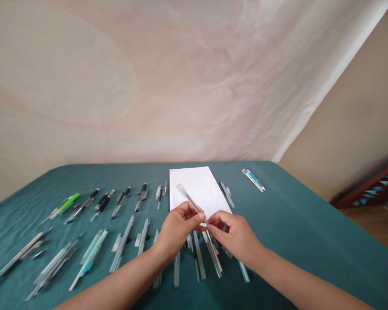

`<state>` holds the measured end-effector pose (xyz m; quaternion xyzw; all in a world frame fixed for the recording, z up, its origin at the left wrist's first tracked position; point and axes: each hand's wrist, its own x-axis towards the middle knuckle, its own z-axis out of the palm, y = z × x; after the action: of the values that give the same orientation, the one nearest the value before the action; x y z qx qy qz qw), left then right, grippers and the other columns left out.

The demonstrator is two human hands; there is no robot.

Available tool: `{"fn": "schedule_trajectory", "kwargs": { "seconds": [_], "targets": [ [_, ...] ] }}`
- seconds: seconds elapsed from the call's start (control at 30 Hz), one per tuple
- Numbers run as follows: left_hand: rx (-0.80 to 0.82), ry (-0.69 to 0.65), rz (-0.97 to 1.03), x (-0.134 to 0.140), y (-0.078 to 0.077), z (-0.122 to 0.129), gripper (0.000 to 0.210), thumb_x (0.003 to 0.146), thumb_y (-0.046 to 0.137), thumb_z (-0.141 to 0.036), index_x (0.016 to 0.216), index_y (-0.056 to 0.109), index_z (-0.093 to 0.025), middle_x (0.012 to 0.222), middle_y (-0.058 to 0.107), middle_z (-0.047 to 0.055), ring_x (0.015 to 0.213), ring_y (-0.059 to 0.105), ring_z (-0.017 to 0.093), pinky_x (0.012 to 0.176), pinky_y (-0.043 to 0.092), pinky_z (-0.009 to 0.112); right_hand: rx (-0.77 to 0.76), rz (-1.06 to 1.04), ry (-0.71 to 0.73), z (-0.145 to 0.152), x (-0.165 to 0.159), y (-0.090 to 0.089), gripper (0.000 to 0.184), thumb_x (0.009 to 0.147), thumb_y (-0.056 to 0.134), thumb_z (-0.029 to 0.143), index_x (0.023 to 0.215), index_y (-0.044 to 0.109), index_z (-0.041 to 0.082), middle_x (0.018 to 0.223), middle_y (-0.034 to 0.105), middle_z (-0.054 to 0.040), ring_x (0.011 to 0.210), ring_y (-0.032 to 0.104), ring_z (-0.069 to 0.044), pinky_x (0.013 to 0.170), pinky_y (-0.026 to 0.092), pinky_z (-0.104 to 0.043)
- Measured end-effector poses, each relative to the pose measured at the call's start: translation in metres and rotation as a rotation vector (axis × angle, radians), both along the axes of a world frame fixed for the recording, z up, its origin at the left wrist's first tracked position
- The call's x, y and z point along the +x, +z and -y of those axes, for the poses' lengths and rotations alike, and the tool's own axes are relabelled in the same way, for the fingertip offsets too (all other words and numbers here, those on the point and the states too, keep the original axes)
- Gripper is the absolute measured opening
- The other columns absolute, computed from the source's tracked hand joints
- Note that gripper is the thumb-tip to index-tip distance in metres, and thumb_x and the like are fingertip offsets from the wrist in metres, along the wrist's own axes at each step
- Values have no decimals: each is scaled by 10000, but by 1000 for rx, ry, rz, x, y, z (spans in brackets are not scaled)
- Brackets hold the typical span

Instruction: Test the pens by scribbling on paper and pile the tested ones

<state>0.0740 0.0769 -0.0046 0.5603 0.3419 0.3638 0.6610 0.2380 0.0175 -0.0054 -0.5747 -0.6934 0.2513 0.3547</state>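
My left hand [184, 224] pinches the barrel of a slim translucent pen [189, 197] with a dark refill inside. The pen slants up and to the left, above a white sheet of paper [192, 178]. At the pen's lower end, the thumb and fingers of my right hand [234, 232] are closed. Their grip meets the left fingertips, and the very end of the pen is hidden there. Just below both hands lie several clear pen parts [198, 256], partly covered by the hands and wrists.
Dark-capped pens [121, 201] and a bright green pen [66, 204] lie in a row at the back left. Nearer are clear barrels [124, 243] and turquoise pen parts [93, 249]. A blue and white pen pair [254, 179] rests at the back right of the green tablecloth [304, 224].
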Motion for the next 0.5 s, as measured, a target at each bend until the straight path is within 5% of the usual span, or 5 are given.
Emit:
{"fn": "schedule_trajectory", "kwargs": {
  "seconds": [0.13,0.23,0.37,0.5],
  "targets": [
    [248,-10,-218,-3,0,0,226,828,549,-334,974,544,-161,930,614,55,872,587,165,759,502,310,85,105,-103,-17,29,3,168,841,531,339,846,637,209,741,676,8,668,605,-137,637,426,-233],
    [634,-2,-445,-9,-5,-4,143,866,490,-261,938,590,-188,984,614,60,941,558,176,845,453,332,122,307,-377,-40,83,-3,219,845,501,386,897,649,233,825,697,-6,748,627,-166,665,420,-250],
    [1033,-42,-601,-15,-16,-12,203,896,429,-208,927,628,-182,962,620,80,959,541,198,878,417,361,-126,632,-740,-63,158,-25,257,842,473,419,938,670,284,888,716,-12,794,646,-202,582,379,-251],
    [1135,-52,-666,-16,-22,-15,209,890,439,-190,946,640,-187,942,634,79,934,554,198,858,425,355,-200,684,-809,-67,191,-45,306,831,472,443,944,689,258,904,718,-65,821,651,-233,562,361,-260]
  ]
}}
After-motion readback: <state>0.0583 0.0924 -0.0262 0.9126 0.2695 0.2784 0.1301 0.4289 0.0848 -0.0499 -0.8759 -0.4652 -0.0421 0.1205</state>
